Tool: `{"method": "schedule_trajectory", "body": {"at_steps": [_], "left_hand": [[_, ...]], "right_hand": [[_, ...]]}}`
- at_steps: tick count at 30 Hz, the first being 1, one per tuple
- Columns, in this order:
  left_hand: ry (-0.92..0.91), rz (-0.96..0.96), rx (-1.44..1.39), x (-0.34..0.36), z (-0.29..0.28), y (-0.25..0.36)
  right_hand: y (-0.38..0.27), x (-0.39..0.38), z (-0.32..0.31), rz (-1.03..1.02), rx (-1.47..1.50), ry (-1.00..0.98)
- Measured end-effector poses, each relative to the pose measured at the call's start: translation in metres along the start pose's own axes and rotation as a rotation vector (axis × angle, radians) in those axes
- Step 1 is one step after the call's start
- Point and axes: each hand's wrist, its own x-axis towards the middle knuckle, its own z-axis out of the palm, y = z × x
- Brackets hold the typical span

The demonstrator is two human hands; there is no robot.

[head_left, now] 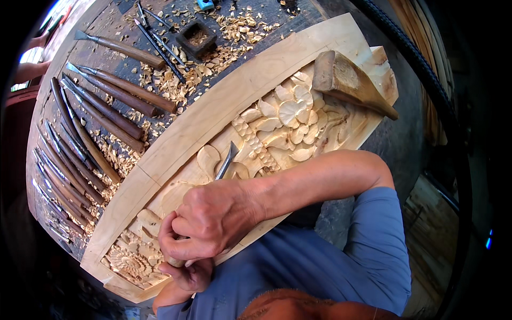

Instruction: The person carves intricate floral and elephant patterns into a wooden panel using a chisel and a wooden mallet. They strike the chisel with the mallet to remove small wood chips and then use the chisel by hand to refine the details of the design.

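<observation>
My right hand point(205, 218) is closed around a chisel point(226, 160), its steel blade pointing up and right onto the carved pale wooden panel point(288, 128). Below it, my left hand point(189, 274) has its fingers curled on the lower end of the chisel's handle, largely hidden behind my right hand. Raised flowers, leaves and a beaded band cover the panel's recessed field, framed by a plain border point(133, 186). A wooden mallet point(346, 82) rests across the panel's upper right end.
Rows of chisels point(122, 104) lie among wood shavings point(242, 29) on the dark bench, with a small dark box point(196, 40). A thick black cable point(421, 66) arches at the right, beside long wooden boards point(426, 37). Another person's hand point(31, 72) shows at the far left.
</observation>
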Motion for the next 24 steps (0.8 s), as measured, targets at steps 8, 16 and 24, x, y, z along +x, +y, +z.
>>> {"method": "schedule_trajectory", "body": {"at_steps": [8, 16, 24], "left_hand": [[-0.027, 0.018, -0.128, 0.005, 0.005, 0.007], [-0.067, 0.012, -0.089, 0.009, 0.002, 0.006], [-0.092, 0.021, -0.060, 0.011, 0.001, 0.010]], "right_hand": [[0.007, 0.005, -0.015, -0.019, 0.050, -0.010], [0.011, 0.000, -0.012, -0.013, 0.087, 0.019], [0.006, 0.003, -0.011, -0.023, 0.100, 0.047]]}}
